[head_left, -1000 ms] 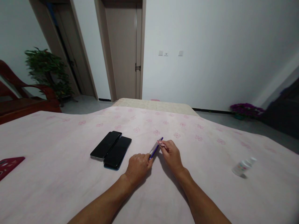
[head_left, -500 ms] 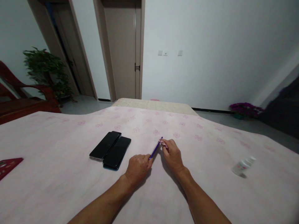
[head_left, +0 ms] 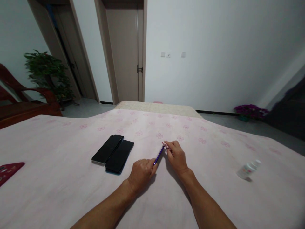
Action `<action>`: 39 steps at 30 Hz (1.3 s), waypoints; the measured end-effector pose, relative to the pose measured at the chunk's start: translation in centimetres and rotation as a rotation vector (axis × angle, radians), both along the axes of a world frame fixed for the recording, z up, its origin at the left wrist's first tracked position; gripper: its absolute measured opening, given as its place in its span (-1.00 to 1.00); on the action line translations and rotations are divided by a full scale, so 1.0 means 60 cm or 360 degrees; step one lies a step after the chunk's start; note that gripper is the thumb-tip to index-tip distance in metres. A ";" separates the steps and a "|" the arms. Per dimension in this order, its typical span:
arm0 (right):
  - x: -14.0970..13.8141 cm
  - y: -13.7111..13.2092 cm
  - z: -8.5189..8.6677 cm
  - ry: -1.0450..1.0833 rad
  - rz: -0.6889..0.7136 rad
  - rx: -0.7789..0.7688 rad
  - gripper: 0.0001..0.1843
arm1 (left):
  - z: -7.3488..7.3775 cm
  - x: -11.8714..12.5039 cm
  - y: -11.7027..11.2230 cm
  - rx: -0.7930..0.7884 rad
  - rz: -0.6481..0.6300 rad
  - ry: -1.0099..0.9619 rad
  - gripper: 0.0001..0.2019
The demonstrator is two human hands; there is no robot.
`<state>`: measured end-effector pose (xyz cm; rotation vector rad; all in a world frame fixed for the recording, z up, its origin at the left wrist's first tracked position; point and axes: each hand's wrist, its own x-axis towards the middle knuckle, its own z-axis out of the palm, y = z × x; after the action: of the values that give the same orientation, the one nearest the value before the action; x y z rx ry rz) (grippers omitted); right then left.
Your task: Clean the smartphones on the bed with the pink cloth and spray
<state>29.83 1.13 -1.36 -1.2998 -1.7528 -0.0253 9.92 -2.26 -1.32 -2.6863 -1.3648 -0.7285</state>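
My left hand (head_left: 142, 171) is closed around the lower end of a slim purple pen-like stick (head_left: 159, 155), which slants up and away to the right. At its far tip, my right hand (head_left: 176, 156) pinches a small pink-and-white twisted cord (head_left: 169, 149), mostly hidden by the fingers. The cord touches or lies right against the tip; I cannot tell if it is looped around it. Left of my left hand, two dark phones (head_left: 119, 155) lie side by side, screens up, apparently on something thin.
A pink floral cloth (head_left: 152, 203) covers the table. On the right stands a small white bottle (head_left: 249, 169), and a dark red item (head_left: 10, 171) lies at the left edge. Beyond are a wooden chair (head_left: 51, 103), a leafy plant (head_left: 46, 70) and a closed door (head_left: 124, 51).
The cord hung more visibly from the right fingers before; now less of it shows, and the stick's tip no longer pokes out beyond it. Both hands stay nearly in place.
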 end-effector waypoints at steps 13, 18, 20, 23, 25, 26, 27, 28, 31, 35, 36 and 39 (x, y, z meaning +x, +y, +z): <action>0.007 0.031 -0.023 0.0278 -0.0217 -0.0147 -0.61 | -0.016 -0.003 0.004 -0.0050 -0.0045 -0.0155 -0.77; 0.010 0.035 -0.041 0.0118 -0.0211 -0.0335 -0.66 | -0.011 -0.003 0.004 -0.0176 -0.0045 -0.0297 -0.74; 0.008 0.031 -0.042 0.0009 -0.0197 -0.0394 -0.71 | -0.004 -0.004 0.004 -0.0311 -0.0004 -0.0455 -0.72; 0.003 0.025 -0.040 -0.0035 -0.0186 -0.0367 -0.74 | -0.002 -0.005 0.011 -0.0565 0.0093 -0.0841 -0.68; -0.001 0.021 -0.037 -0.0001 -0.0175 -0.0307 -0.74 | -0.008 -0.006 0.020 -0.0719 0.0141 -0.1088 -0.66; -0.002 0.019 -0.036 0.0007 -0.0171 -0.0291 -0.74 | -0.014 -0.007 0.024 -0.0785 0.0153 -0.1178 -0.64; -0.004 0.016 -0.035 0.0002 -0.0166 -0.0292 -0.74 | -0.019 -0.007 0.028 -0.0840 0.0159 -0.1241 -0.62; -0.005 0.013 -0.033 -0.0011 -0.0155 -0.0303 -0.76 | -0.023 -0.007 0.032 -0.0885 0.0154 -0.1279 -0.61; -0.012 -0.001 -0.026 -0.0063 0.0018 -0.0332 -0.77 | -0.029 -0.010 0.040 -0.0917 0.0104 -0.1319 -0.61; -0.021 -0.018 -0.015 -0.0148 0.0379 -0.0352 -0.78 | -0.024 -0.018 0.046 -0.0933 -0.0106 -0.1184 -0.51; -0.022 -0.020 -0.013 -0.0163 0.0392 -0.0358 -0.78 | -0.023 -0.021 0.047 -0.0941 -0.0135 -0.1137 -0.44; -0.025 -0.021 -0.011 -0.0137 0.0196 -0.0353 -0.77 | -0.027 -0.027 0.052 -0.0885 -0.0086 -0.1015 -0.35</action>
<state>28.35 -0.12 -2.05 -1.3614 -1.9497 0.1908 8.32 0.86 -2.91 -3.0430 -1.8583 -1.5092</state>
